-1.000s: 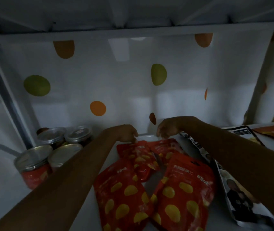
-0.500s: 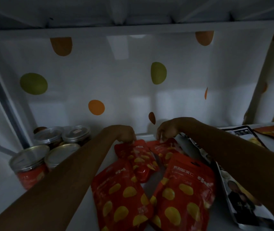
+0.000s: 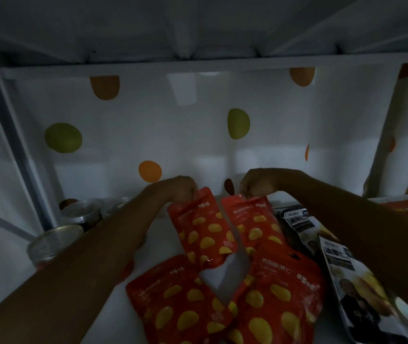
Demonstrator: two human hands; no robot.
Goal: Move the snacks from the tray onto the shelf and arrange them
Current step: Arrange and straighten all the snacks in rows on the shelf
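Deep in a dim white shelf [image 3: 123, 316], my left hand [image 3: 182, 188] pinches the top edge of a red snack pouch with yellow spots [image 3: 201, 232] and holds it tilted upright. My right hand [image 3: 257, 183] grips the top of a second red pouch [image 3: 254, 224] right beside it, also raised. Two more red pouches lie flat nearer to me, one on the left [image 3: 180, 306] and one on the right [image 3: 280, 294]. No tray is in view.
Several round tins with clear lids [image 3: 56, 240] stand at the shelf's left side. Dark and white snack bags [image 3: 337, 264] lie along the right, partly under my right forearm. A dotted white cloth [image 3: 198, 135] forms the back wall. Another red bag [image 3: 406, 207] lies at far right.
Both hands have closed on the tops of the two rear red pouches and lifted them from lying flat to standing tilted against the back.
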